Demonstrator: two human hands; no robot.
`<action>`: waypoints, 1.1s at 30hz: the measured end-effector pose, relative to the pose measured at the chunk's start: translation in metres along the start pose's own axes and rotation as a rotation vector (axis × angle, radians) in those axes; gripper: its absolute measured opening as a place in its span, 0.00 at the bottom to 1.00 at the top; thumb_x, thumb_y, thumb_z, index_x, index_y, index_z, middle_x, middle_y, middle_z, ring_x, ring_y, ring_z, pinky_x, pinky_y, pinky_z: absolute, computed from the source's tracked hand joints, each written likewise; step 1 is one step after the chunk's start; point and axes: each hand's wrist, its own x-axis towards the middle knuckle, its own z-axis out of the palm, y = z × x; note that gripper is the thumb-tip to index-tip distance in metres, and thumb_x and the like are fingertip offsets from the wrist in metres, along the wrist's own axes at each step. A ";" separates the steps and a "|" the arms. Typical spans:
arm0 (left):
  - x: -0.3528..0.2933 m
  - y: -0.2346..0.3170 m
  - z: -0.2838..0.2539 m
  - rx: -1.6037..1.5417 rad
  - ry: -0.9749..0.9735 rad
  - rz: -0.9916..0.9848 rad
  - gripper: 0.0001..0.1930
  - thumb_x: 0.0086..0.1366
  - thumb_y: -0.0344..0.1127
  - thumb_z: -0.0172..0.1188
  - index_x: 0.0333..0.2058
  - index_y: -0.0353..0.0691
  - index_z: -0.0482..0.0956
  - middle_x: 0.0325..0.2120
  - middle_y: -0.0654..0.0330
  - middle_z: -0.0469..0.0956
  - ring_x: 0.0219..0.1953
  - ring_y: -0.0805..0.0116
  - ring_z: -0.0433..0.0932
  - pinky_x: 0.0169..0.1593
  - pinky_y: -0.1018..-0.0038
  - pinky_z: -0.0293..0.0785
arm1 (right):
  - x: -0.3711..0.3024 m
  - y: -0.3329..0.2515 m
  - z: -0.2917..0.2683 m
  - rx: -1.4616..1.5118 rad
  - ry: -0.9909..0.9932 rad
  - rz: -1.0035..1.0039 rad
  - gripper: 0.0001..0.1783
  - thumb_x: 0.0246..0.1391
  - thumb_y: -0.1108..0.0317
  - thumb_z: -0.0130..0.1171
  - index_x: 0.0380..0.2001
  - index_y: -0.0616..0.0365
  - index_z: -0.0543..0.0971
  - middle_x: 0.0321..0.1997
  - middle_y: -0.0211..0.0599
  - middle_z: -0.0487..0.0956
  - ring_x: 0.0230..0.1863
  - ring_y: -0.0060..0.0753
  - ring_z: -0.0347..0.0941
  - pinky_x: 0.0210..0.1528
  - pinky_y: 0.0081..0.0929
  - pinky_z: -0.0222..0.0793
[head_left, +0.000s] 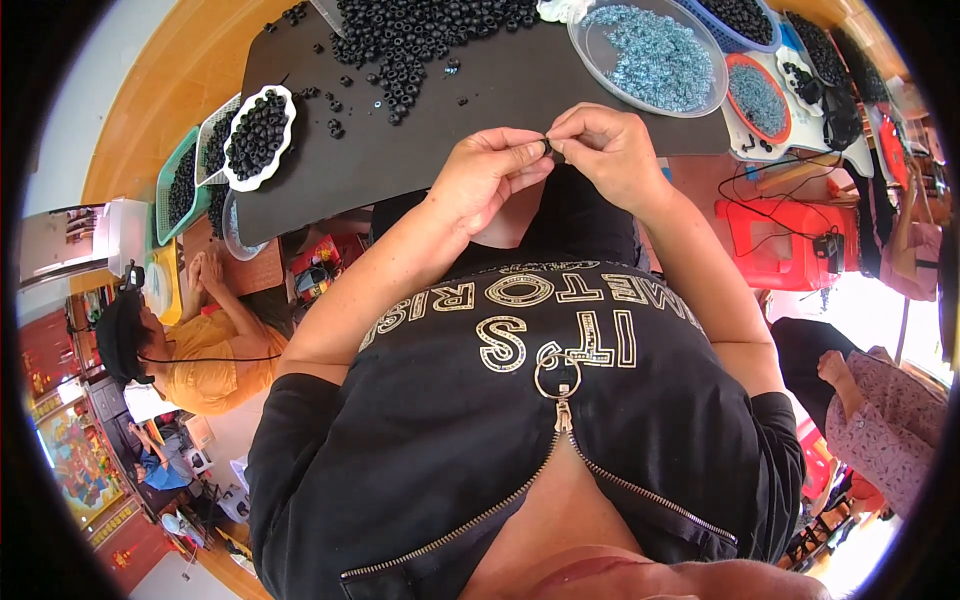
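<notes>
My left hand (pixel 488 178) and my right hand (pixel 612 152) meet at the near edge of the dark table, thumbs and forefingers pinched together. Between the fingertips sits a small black piece (pixel 547 146), mostly covered, so its exact shape is hidden. A large heap of small black ring-shaped pieces (pixel 420 40) spreads across the far side of the table, with loose ones trailing toward me. Beyond my right hand, a round clear tub (pixel 592 68) contains many small translucent blue pieces (pixel 655 58).
At the left edge are a white scalloped dish (pixel 238 178) of black pieces and a green basket (pixel 163 205). On the right stand an orange-rimmed bowl (pixel 733 62), a blue basket (pixel 768 42) and a red stool (pixel 765 245). Other people sit on both sides.
</notes>
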 end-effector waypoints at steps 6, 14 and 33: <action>-0.002 -0.001 0.003 0.052 0.028 -0.004 0.07 0.58 0.25 0.56 0.36 0.30 0.73 0.32 0.55 0.76 0.35 0.67 0.77 0.45 0.74 0.75 | 0.001 -0.004 -0.005 0.001 -0.057 0.115 0.03 0.46 0.80 0.54 0.26 0.66 0.77 0.25 0.31 0.76 0.26 0.17 0.71 0.30 0.15 0.68; -0.001 0.001 0.012 -0.045 0.023 0.016 0.09 0.59 0.25 0.55 0.38 0.28 0.72 0.33 0.52 0.76 0.37 0.64 0.77 0.46 0.72 0.75 | -0.002 0.000 0.001 0.205 0.088 0.121 0.04 0.48 0.77 0.56 0.29 0.65 0.78 0.26 0.32 0.77 0.27 0.16 0.71 0.29 0.14 0.69; -0.001 -0.004 0.006 0.004 0.011 0.012 0.08 0.59 0.26 0.54 0.37 0.28 0.72 0.34 0.52 0.76 0.36 0.66 0.77 0.45 0.74 0.75 | -0.007 0.005 0.004 0.080 0.088 0.085 0.04 0.47 0.79 0.55 0.29 0.66 0.77 0.29 0.32 0.76 0.29 0.17 0.71 0.30 0.15 0.68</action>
